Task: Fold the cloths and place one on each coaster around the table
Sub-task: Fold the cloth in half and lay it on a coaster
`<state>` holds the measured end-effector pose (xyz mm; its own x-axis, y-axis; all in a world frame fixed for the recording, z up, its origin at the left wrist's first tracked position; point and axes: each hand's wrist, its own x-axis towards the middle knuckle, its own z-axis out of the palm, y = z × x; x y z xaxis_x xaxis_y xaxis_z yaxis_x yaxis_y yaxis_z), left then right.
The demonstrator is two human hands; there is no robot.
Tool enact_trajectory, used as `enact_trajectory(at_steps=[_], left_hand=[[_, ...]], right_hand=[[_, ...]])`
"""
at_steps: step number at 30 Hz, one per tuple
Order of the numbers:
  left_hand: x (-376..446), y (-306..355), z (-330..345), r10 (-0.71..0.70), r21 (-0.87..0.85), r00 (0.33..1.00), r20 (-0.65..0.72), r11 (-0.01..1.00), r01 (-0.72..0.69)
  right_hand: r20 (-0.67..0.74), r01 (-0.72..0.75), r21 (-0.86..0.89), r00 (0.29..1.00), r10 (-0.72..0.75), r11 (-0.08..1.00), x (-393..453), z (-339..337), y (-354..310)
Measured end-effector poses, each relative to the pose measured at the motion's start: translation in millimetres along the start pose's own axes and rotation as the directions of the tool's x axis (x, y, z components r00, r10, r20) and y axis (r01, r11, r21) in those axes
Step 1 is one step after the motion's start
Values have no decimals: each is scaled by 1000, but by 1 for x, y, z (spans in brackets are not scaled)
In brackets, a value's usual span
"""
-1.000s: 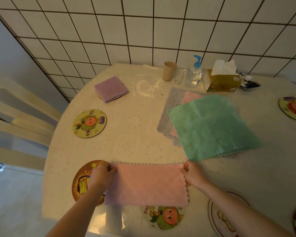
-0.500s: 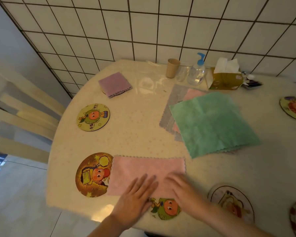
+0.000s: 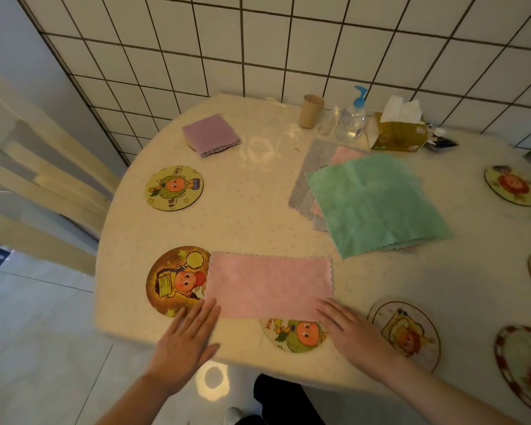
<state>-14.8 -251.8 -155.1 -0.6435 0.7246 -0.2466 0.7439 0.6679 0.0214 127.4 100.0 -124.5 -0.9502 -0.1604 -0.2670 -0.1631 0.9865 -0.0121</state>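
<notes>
pink cloth folded once, second fold pending

while both hands lie flat at the near edge of the table [image 3: 141,246], the pink cloth [image 3: 270,285] rests in front of the person as a rectangle, seemingly folded in half once. its long axis runs left to right, parallel to the table's near edge; its left end overlaps the rim of the brown coaster [image 3: 175,280] and its near edge covers the top of the green-character coaster [image 3: 295,334].

the left hand [image 3: 184,342] has its fingers straight and spread, the tips touching the cloth's near left corner. the right hand [image 3: 353,329] likewise lies released, fingers extended onto the near right corner. neither grasps anything.

the step in hand looks like smoothing before the second fold. to do it well, the person should likely press out any ripples, then pinch one short end by both corners and carry it across to the other, matching the scalloped edges so the result is a neat square like the purple cloth [image 3: 210,134] already on its far coaster. the green cloth [image 3: 374,204] tops the waiting pile.
</notes>
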Motion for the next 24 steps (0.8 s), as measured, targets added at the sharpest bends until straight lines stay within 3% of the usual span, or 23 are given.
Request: enact_trajectory(at_steps=[11,14,17,24], left_hand=[[15,59,-25,-320,-96,947,-4,943,318],[31,98,-30,-244,-139,967,-76,963,232],[53,140,-38,-134,-178,990,-40,976,125],[59,182,-21,-196,-162,979,59,966,203]], right_hand=[[-8,55,-37,998,-56,998,37,-16,3],[-7,116,-13,993,-116,993,40,-15,14],[-32,174,33,984,-173,984,36,-14,21],[-171,255,24,954,-247,967,21,2,34]])
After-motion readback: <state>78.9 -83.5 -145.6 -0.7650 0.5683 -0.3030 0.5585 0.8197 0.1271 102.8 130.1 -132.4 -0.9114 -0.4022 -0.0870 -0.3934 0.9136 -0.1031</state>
